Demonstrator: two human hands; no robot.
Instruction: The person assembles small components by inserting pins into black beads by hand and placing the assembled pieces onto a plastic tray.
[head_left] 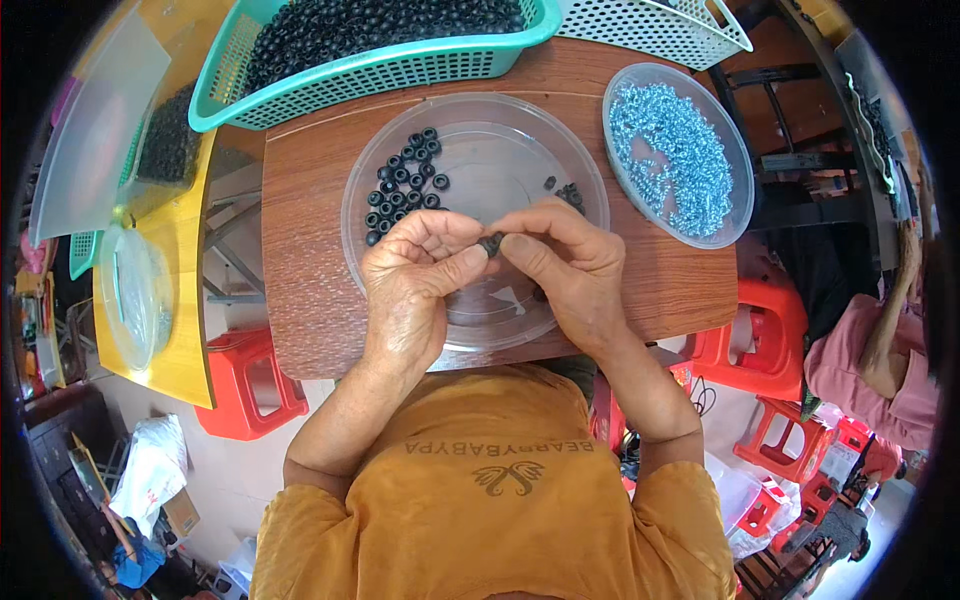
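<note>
My left hand (pixel 415 280) and my right hand (pixel 572 268) meet over a clear round tray (pixel 352 200) on the wooden table. Between the fingertips of both hands is a small dark ring-like piece (pixel 490 243), held in a pinch and partly covered. Black ring-shaped pieces (pixel 402 175) with open centres lie loose in the tray's left part, beyond my left hand. A small cluster of smaller dark pieces (pixel 570 194) rests by the tray's right wall, just past my right hand.
A teal perforated basket (pixel 380 75) heaped with black pieces stands at the table's far edge, beside a white basket (pixel 640 35). Right of the tray sits a shallow round container (pixel 741 170) of shiny blue pieces. Red stools (pixel 755 345) flank the table; another person sits at far right.
</note>
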